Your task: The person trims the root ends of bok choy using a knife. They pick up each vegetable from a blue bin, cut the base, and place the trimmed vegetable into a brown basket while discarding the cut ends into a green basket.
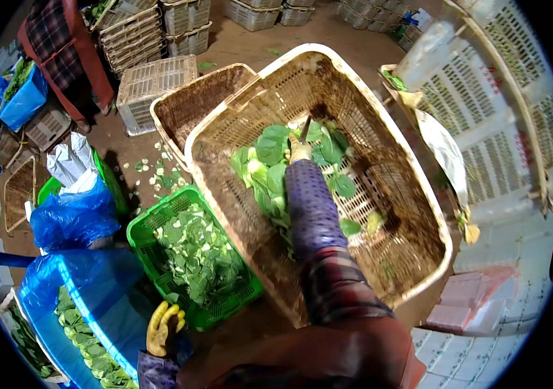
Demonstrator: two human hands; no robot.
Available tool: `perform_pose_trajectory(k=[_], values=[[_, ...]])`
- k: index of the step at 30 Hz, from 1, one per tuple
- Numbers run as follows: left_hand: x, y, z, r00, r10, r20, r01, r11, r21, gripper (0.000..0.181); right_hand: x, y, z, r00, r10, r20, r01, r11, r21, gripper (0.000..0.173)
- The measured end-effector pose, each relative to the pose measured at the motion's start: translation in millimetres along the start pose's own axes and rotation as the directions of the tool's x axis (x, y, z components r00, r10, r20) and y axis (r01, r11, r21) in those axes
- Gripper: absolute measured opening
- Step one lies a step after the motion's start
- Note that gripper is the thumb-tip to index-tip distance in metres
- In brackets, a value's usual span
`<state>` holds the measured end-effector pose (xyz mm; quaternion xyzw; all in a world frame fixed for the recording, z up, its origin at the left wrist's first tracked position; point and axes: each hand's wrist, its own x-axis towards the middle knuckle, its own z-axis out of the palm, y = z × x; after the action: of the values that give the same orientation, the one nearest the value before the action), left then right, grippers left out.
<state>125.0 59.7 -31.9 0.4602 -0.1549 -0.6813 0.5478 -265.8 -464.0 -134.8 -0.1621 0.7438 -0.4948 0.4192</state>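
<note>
My right hand (pixel 299 148), gloved and in a purple spotted sleeve, reaches into a large dirt-stained plastic crate (pixel 422 194). A knife (pixel 305 129) with a dark blade points up from its grip. Under and beside this hand lie leafy green bok choy heads (pixel 269 182) and loose leaves. My left hand (pixel 162 327), in a yellow-stained glove, is held at the near edge of a green plastic crate (pixel 133 233), fingers curled and apart. A small leaf (pixel 171 297) is just beyond its fingertips; whether they touch I cannot tell. Cut leaves (pixel 198 253) fill much of the green crate.
At lower left, a blue-lined crate (pixel 69 272) holds rows of bok choy (pixel 86 350). Another brown-stained crate (pixel 159 107) sits beyond the large one. Leaf scraps (pixel 159 175) litter the floor. Stacked crates (pixel 130 44) and a person in a plaid top (pixel 55 44) are at upper left.
</note>
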Motion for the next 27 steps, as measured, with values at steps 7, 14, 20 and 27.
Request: perform_pose_trajectory(k=[7, 14, 20, 27], values=[[69, -9, -4, 0.998, -0.014, -0.062, 0.03, 0.961, 0.275, 0.091, -7, 77, 13, 0.958, -0.196, 0.21, 0.087, 0.894, 0.44, 0.059], [152, 48, 134, 0.791, 0.441, 0.424, -0.588, 0.739, 0.329, 0.082, -298, -22, -140, 0.365, -0.343, 0.866, 0.633, 0.773, 0.04, 0.085], [130, 31, 83, 0.7, 0.323, 0.637, -0.62, 0.718, 0.317, 0.068, -381, 30, -166, 0.169, -0.359, 0.918, 0.499, 0.835, 0.235, 0.065], [11, 81, 88, 0.788, 0.396, 0.472, -0.574, 0.749, 0.33, 0.084, -488, 45, -136, 0.293, -0.33, 0.897, 0.428, 0.884, 0.186, 0.033]])
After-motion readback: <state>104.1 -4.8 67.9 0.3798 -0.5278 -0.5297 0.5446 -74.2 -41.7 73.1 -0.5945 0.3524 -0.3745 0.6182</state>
